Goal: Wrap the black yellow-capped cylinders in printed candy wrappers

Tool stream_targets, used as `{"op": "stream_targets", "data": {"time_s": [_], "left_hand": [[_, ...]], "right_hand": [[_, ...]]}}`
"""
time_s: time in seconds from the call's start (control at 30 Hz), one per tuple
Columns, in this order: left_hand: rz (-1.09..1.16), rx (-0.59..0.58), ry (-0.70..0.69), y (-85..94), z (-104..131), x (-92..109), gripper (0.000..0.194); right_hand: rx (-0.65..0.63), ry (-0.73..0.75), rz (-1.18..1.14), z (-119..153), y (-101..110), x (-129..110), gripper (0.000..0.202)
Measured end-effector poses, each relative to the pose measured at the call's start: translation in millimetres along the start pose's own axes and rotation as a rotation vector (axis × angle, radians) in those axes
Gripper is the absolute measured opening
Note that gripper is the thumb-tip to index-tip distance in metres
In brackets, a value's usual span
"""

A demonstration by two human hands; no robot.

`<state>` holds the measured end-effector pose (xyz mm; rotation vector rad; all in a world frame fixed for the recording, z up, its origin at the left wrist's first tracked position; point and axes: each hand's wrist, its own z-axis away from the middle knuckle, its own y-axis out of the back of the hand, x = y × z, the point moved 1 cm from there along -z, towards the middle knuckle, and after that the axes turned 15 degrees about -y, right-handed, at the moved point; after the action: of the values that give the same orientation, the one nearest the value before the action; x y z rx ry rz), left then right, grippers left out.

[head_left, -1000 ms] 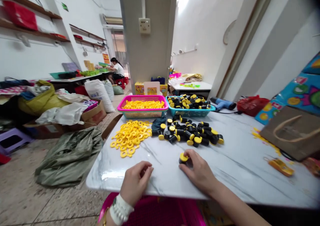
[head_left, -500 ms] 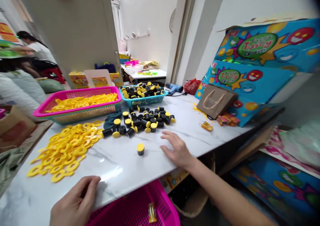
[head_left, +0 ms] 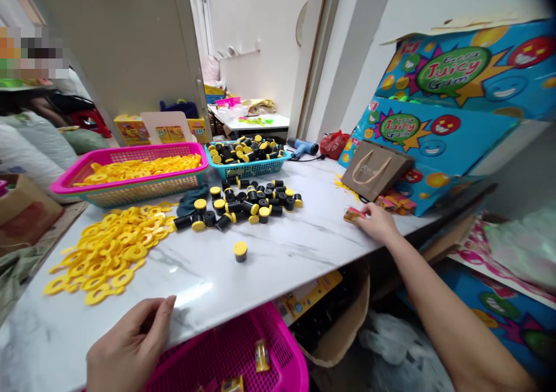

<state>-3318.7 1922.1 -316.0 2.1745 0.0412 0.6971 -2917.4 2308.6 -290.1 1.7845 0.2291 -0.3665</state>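
Observation:
My right hand [head_left: 377, 223] is closed on a small orange-and-red packet [head_left: 353, 214] at the table's right side, beside more packets [head_left: 397, 203]. At the table's near edge, my left hand [head_left: 130, 340] has its fingers curled together; whatever may be between them is hidden. One black cylinder with a yellow cap [head_left: 240, 251] stands alone on the marble table [head_left: 286, 253]. Behind it lies a pile of black and yellow cylinders [head_left: 252, 201]. Yellow ring-shaped pieces [head_left: 113, 250] are heaped at the left.
A pink basket [head_left: 61, 188] of yellow pieces and a blue basket [head_left: 249, 169] of cylinders stand behind. Below the front edge is another pink basket [head_left: 291, 345]. A brown paper bag [head_left: 373, 172], a blue hairdryer [head_left: 304, 146] and gum boxes [head_left: 452, 137] are at the right.
My right hand has moved right, from over the table's middle to the packet, and its fingers have closed on it. My left hand has hardly moved. The view has shifted slightly.

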Motion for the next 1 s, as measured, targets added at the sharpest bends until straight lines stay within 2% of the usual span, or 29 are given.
{"op": "stream_targets", "data": {"time_s": [0.1, 0.2, 0.27, 0.33, 0.37, 0.43, 0.5, 0.63, 0.77, 0.9, 1.0], "left_hand": [[0.077, 0.02, 0.035, 0.0, 10, 26, 0.03], [0.374, -0.096, 0.037, -9.7, 20, 73, 0.031], [0.615, -0.221, 0.033, -21.6, 20, 105, 0.05], [0.794, -0.322, 0.044, -34.2, 16, 126, 0.061], [0.837, -0.353, 0.058, -39.5, 14, 131, 0.054], [0.896, -0.389, 0.125, -47.7, 13, 132, 0.033], [0.955, -0.403, 0.249, -53.0, 16, 127, 0.023], [1.153, -0.446, 0.495, -57.0, 22, 117, 0.033], [1.403, -0.561, 0.604, -53.4, 19, 115, 0.041], [1.408, -0.626, 0.665, -51.6, 21, 111, 0.045], [1.391, -0.658, 0.671, -51.7, 23, 111, 0.048]], "right_hand": [[-0.07, 0.138, -0.166, 64, 5, -31, 0.017], [-0.366, 0.376, -0.41, 143, 14, -69, 0.014], [-0.578, 0.447, -0.516, 188, 18, -90, 0.012], [-0.746, 0.468, -0.591, 219, 20, -106, 0.016], [-0.812, 0.469, -0.617, 229, 18, -111, 0.019], [-0.935, 0.448, -0.651, 238, 13, -117, 0.022], [-1.067, 0.385, -0.674, 241, 7, -118, 0.02], [-1.235, 0.192, -0.751, 236, -4, -115, 0.02], [-1.417, 0.064, -0.837, 229, -7, -112, 0.028], [-1.632, 0.039, -0.884, 223, -10, -111, 0.03], [-1.612, 0.076, -0.942, 220, -12, -112, 0.028]]}}
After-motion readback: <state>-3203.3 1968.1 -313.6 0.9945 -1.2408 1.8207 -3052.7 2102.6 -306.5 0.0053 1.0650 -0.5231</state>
